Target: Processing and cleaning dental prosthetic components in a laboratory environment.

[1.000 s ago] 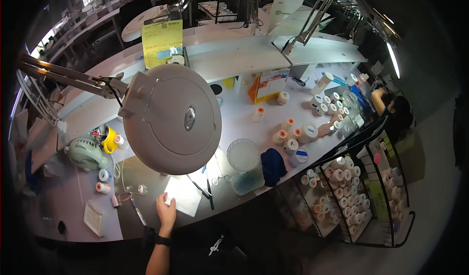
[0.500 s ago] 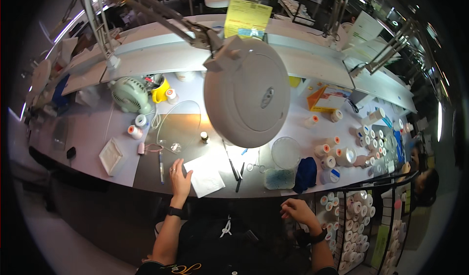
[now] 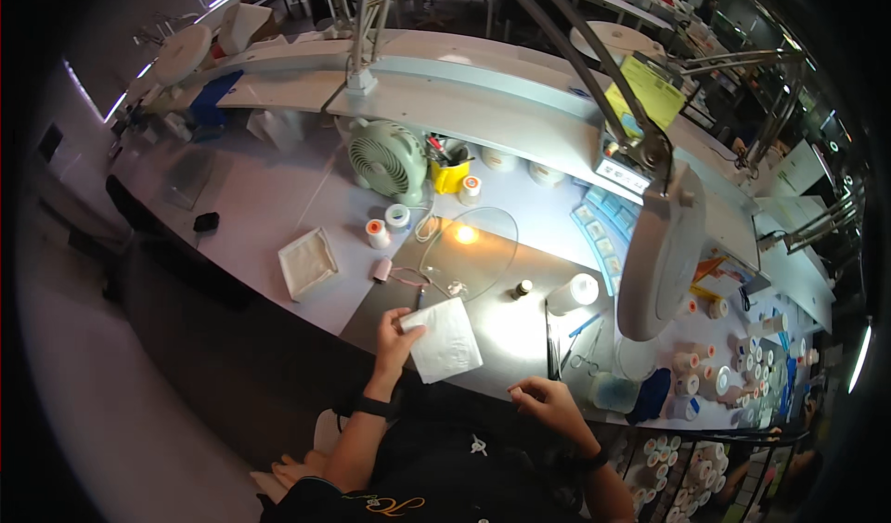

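Note:
My left hand pinches the left edge of a folded white paper wipe over the front of the dark mat. Its thumb lies on top of the wipe. A pen shows only its end beyond the wipe. Near the front edge of the bench, my right hand is closed, thumb against curled fingers. What it holds, if anything, is too small to tell. Beyond it lie black tweezers and a pair of scissors-handled forceps. A small dark bottle with a pale cap stands in the bright light.
A lamp head hangs over the right side. White jars crowd the far right; a blue cloth and a sponge lie nearer. On the left are a square white tray, a green fan and a yellow cup.
My view has swung left. My left hand, which was resting beside the paper wipe, now grips it, and the wipe covers part of the pen. My right hand stays closed near the bench edge.

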Action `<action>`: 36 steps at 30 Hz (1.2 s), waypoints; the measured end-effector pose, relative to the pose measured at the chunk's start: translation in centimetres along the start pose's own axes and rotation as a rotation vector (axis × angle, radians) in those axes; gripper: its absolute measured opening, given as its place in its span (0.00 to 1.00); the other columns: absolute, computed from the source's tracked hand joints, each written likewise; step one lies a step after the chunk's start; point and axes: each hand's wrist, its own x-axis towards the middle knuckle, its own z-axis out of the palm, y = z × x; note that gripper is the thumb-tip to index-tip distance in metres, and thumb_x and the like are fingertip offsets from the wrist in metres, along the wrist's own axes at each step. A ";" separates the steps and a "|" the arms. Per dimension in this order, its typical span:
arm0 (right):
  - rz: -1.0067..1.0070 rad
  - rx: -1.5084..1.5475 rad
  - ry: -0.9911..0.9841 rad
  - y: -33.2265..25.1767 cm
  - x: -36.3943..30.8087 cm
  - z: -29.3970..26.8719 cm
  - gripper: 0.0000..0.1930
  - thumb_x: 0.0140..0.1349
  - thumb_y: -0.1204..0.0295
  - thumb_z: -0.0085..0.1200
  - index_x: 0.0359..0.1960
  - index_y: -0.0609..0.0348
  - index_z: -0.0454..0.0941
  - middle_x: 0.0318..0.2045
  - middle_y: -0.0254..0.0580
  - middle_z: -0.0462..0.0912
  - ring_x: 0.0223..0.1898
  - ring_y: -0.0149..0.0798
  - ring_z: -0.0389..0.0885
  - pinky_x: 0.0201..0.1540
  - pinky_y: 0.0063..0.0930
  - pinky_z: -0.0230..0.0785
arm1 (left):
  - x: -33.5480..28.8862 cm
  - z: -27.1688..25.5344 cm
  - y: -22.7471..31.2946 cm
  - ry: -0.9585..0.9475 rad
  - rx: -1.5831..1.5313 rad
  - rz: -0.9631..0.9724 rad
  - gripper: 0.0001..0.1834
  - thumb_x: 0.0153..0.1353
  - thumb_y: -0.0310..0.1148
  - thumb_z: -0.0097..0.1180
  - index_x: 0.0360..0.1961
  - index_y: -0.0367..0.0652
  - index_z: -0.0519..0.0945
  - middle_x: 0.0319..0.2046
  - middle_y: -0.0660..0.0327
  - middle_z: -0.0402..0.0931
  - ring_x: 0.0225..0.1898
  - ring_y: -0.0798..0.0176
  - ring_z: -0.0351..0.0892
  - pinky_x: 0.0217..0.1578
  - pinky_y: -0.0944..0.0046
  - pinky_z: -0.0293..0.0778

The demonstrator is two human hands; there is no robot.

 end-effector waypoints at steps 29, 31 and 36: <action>-0.548 -0.611 0.470 -3.8 13.5 17.9 0.08 0.53 0.70 0.53 0.33 0.58 0.73 0.33 0.42 0.72 0.25 0.45 0.76 0.27 0.35 0.69 | 3.8 -4.9 0.1 -0.407 -0.538 -0.861 0.25 0.64 0.48 0.36 0.38 0.34 0.74 0.24 0.62 0.74 0.25 0.69 0.75 0.26 0.71 0.72; -0.493 -0.424 0.497 -3.9 13.0 17.6 0.08 0.53 0.70 0.53 0.34 0.57 0.72 0.31 0.43 0.73 0.24 0.47 0.76 0.26 0.36 0.69 | 4.9 -5.6 -1.2 -0.530 -0.542 -0.848 0.22 0.64 0.45 0.38 0.38 0.36 0.74 0.23 0.62 0.74 0.24 0.67 0.75 0.25 0.69 0.73; -0.181 -0.592 0.500 -2.2 15.3 16.2 0.13 0.56 0.63 0.50 0.33 0.61 0.69 0.24 0.49 0.76 0.25 0.50 0.77 0.25 0.37 0.69 | 9.6 -5.8 -0.5 -0.068 0.742 0.131 0.17 0.53 0.44 0.54 0.31 0.39 0.73 0.25 0.54 0.76 0.25 0.54 0.76 0.26 0.60 0.71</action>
